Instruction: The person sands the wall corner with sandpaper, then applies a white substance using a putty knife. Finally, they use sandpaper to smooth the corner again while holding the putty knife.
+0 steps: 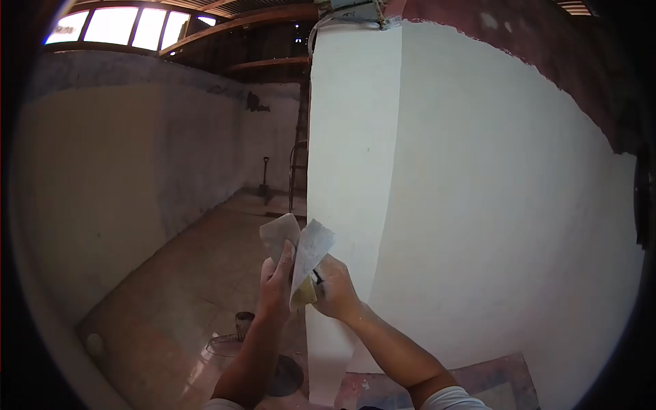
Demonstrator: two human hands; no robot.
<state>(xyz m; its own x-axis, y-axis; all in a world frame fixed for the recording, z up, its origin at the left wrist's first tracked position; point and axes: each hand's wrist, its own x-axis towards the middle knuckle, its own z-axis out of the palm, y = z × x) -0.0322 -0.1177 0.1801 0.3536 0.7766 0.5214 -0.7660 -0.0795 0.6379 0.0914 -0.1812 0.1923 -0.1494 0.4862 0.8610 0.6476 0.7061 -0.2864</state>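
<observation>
Near the middle of the view, my left hand [277, 283] is closed on a flat greyish sheet [279, 232], with the thumb pressed against its face. Just to the right, my right hand [335, 287] is wrapped round a scraper with a pale, smeared blade [313, 244] pointing up. The blade and the sheet are close together; whether they touch is hard to tell. A yellowish piece [305, 292] shows below the blade, between the hands. Both hands are in front of the edge of a white plastered pillar [352, 137].
A smooth white wall [492, 191] stands at the right, with rough reddish plaster [478, 20] above. Down by the floor are a dark cup [244, 321] and a round dark object [285, 376]. A shovel [265, 174] leans at the far wall, near a ladder [298, 164].
</observation>
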